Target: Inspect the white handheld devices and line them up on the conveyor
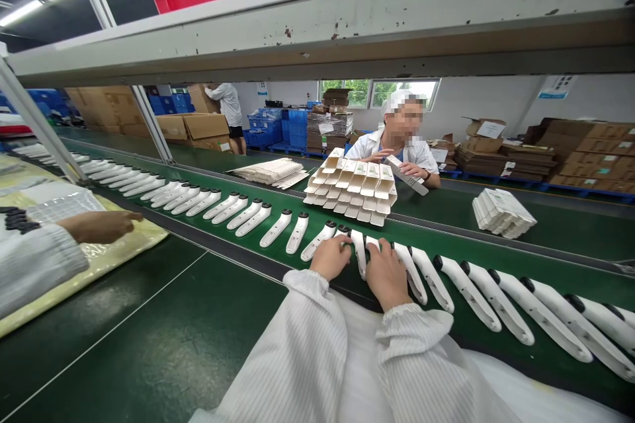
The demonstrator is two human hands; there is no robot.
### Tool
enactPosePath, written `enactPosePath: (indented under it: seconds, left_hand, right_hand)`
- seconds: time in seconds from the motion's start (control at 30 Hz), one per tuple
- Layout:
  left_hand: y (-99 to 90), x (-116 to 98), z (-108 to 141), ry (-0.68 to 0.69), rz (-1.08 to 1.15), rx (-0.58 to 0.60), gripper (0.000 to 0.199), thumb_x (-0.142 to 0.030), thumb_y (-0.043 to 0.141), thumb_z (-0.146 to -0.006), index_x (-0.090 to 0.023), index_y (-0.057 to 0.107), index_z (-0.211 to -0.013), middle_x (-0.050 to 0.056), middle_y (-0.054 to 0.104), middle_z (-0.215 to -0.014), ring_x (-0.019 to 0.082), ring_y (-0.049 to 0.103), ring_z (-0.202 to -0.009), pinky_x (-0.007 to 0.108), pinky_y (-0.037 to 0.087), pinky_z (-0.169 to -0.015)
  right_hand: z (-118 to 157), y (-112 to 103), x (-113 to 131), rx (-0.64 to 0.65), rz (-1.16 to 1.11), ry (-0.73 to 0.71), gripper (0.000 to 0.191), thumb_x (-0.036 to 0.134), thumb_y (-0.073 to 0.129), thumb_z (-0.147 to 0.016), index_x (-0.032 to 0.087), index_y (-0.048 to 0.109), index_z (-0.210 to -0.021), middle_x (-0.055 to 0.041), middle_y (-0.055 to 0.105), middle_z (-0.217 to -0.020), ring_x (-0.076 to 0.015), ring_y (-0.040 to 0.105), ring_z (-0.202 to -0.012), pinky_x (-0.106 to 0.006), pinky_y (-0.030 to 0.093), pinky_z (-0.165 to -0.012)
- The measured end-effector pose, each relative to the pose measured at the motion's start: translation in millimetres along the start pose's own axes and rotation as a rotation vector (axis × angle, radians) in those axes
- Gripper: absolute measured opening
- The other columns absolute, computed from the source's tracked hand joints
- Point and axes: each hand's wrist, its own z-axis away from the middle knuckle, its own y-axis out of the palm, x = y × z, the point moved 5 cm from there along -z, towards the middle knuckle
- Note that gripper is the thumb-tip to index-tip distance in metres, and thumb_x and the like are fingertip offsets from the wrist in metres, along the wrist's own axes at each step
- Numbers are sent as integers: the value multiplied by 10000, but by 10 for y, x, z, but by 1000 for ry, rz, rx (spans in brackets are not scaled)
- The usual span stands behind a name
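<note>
A long row of white, angled handheld devices point(296, 234) with black end caps lies on the green conveyor belt. My left hand point(331, 256) is curled over a black-capped device in the row, its fingertips close to the white device point(358, 254) between my hands. Bent over the neighbouring device is my right hand point(389, 274), with fingers at its upper end; the palm hides most of it. Both hands stay low at the belt. More devices point(469, 294) continue to the right, and their exact kind is unclear.
Stacked open white cartons point(350, 186) and flat cartons point(272, 172) stand beyond the row, with another carton bundle point(503, 213) at right. A co-worker point(397, 145) opposite holds a box. Another person's hand point(102, 226) reaches in from the left. A metal shelf point(317, 36) spans overhead.
</note>
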Motion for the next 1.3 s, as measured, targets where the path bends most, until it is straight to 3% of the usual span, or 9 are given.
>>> enactPosePath:
  seconds: [0.13,0.27,0.47,0.63,0.77,0.83,1.0,1.1,1.3]
  left_hand:
    - [-202,133,-14,-80,-3,-193,246,-192,446,-830,-211,635,-987,-24,649,-651,141,603,-668,238,418,-630]
    - [-289,185,-7,-128,-91,-246,221,-229,453,-852,-222,631,-982,-10,664,-725,148,610,-727,237,410,-618]
    - [-148,94,20,-87,-392,-73,259,-253,475,-841,-199,621,-1048,70,681,-940,218,625,-897,291,463,-721]
    - [94,-53,73,-18,-544,156,312,-222,465,-825,-147,592,-1100,137,661,-1011,270,625,-940,352,485,-764]
    - [136,-99,74,19,-439,226,310,-183,508,-764,-174,621,-1052,105,675,-990,253,615,-975,330,478,-813]
    - [128,-91,64,62,-316,280,227,-186,505,-767,-215,656,-935,48,694,-887,211,621,-951,283,471,-822]
    - [-86,13,34,-96,-328,-33,343,-329,511,-817,-206,559,-1133,78,653,-1042,228,593,-999,313,473,-803]
    - [27,-44,69,-109,-441,41,505,-415,594,-756,-162,503,-1184,135,591,-1154,280,557,-1067,350,470,-818]
    - [194,-247,133,-96,-543,68,329,-250,450,-820,-85,531,-1092,173,645,-969,289,622,-932,366,473,-782]
  right_hand:
    - [-79,39,-230,79,-72,102,524,75,299,-829,225,424,-1316,-122,357,-1381,-270,483,-1142,-353,437,-797]
    - [-112,12,-378,88,-75,119,536,52,296,-817,234,477,-1287,-96,427,-1319,-254,445,-1172,-348,415,-863]
    - [-85,-97,-463,74,-14,135,556,33,315,-797,238,486,-1284,-92,445,-1330,-277,421,-1193,-429,390,-900]
    - [-100,-238,-399,-118,-90,104,512,56,317,-819,207,512,-1266,-97,403,-1375,-260,399,-1227,-387,368,-955]
    - [-91,-137,-97,-119,-263,-128,447,95,300,-871,177,521,-1250,-79,500,-1283,-159,473,-1164,-234,339,-988]
    - [-79,2,12,-34,-230,-151,395,145,336,-890,158,529,-1235,-108,510,-1257,-182,495,-1140,-251,357,-964]
    - [-84,172,25,74,-56,-54,411,313,486,-862,107,496,-1218,-182,533,-1152,-280,525,-1066,-341,389,-890]
    - [-103,132,-56,117,-57,33,493,270,513,-818,73,418,-1260,-195,554,-1097,-288,548,-1032,-337,409,-835]
    - [-94,97,-193,203,-171,129,705,259,519,-761,50,229,-1368,-177,574,-1099,-296,594,-947,-353,433,-746]
